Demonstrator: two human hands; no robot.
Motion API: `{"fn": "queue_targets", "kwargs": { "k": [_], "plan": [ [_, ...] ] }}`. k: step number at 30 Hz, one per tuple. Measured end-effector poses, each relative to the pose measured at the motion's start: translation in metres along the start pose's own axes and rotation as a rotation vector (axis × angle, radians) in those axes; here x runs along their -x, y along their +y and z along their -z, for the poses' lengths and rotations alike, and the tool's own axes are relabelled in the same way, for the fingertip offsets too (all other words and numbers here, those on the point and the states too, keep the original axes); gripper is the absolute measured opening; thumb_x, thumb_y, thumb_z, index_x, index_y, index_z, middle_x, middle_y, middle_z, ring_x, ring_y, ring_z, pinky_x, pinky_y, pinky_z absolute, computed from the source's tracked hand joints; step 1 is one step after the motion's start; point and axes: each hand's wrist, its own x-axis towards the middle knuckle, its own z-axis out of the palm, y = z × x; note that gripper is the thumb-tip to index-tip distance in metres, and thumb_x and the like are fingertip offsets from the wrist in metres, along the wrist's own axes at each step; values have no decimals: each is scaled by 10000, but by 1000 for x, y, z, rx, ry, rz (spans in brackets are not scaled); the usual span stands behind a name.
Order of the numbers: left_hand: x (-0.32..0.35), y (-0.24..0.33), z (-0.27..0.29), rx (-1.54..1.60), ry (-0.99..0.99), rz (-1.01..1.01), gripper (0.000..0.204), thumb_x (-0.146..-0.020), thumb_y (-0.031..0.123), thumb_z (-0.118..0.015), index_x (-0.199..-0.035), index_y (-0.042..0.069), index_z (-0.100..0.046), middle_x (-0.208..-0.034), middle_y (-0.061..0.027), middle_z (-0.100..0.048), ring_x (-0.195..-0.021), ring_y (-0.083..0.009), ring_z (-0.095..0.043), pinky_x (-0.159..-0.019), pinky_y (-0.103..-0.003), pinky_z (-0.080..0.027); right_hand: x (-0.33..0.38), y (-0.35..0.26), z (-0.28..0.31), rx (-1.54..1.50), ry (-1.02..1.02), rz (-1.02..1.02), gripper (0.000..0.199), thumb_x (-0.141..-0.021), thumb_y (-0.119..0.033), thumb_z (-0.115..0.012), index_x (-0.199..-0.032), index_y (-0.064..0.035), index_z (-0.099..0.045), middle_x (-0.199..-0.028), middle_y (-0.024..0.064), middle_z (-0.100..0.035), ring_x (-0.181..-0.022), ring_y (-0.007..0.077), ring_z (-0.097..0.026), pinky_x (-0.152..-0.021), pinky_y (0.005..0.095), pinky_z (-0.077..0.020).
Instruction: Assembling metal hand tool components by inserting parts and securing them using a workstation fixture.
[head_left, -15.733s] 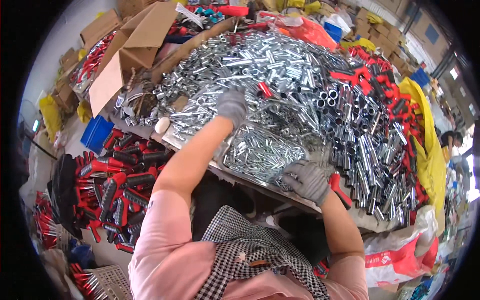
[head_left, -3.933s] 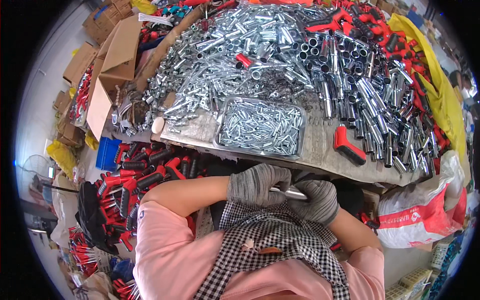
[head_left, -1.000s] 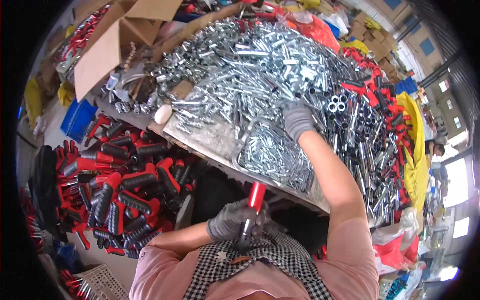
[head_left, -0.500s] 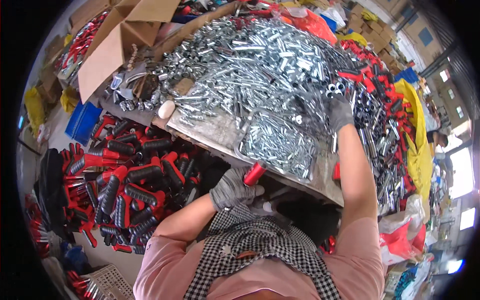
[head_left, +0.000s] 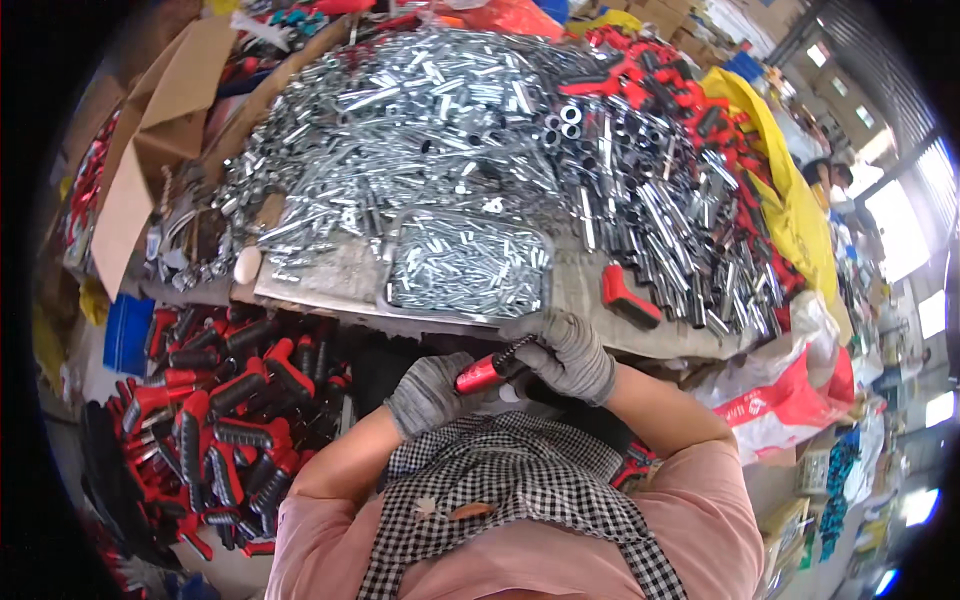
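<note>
Red cylinder [head_left: 480,375] at near centre, just off near edge of table [head_left: 340,272], held above checked apron [head_left: 500,470], tilted up toward right. Left hand [head_left: 425,395], grey knit glove: fingers curled firmly round lower-left part of cylinder. Right hand [head_left: 570,360], same glove type: thumb and fingers pinched nearly together on dark coil spring [head_left: 516,347], by look of ridges, at cylinder's upper-right end. Seated inside or merely touching? Cannot tell, too small.

Just changed: half a second ago, right hand out by chrome tubes [head_left: 660,220], far right; now back near, alongside left, with spring in fingers. Cylinder in left hand both times. Judged from that: past reaching, into close two-handed work on cylinder and spring.

Also uncovered by arm's return: red-black pistol-shaped handle [head_left: 630,298], right of metal tray [head_left: 384,285] full of small pins [head_left: 465,265]. Farther off, big heap of silvery metal parts [head_left: 430,110]. Near left, below table level, piled red-black handles [head_left: 235,420].
</note>
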Motion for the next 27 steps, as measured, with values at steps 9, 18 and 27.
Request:
{"fn": "queue_targets", "kwargs": {
  "k": [9,18,27],
  "plan": [
    [-19,-6,-25,-222,-23,-135,324,-726,280,-752,-908,50,-613,-760,-164,-608,-704,-362,-605,-622,-406,-493,27,8,22,161,-152,136,310,-757,-67,-677,-1047,-32,-572,-899,135,-632,-795,295,-631,-711,377,-504],
    [-18,15,-25,-131,-20,2,282,-739,253,-716,-916,62,-608,-787,-172,-612,-750,-363,-605,-658,-419,-494,62,115,95,926,-22,-498,793,-758,-390,-686,-1358,-1,-342,-1118,203,-576,-1015,369,-565,-854,450,-474],
    [-20,24,-11,-480,-93,-3,324,-750,287,-683,-957,56,-589,-843,-168,-642,-803,-341,-630,-694,-435,-495,92,6,90,-794,163,-599,483,-740,-155,-659,-1183,1,-547,-848,135,-643,-651,215,-630,-618,325,-520]
  ]
}}
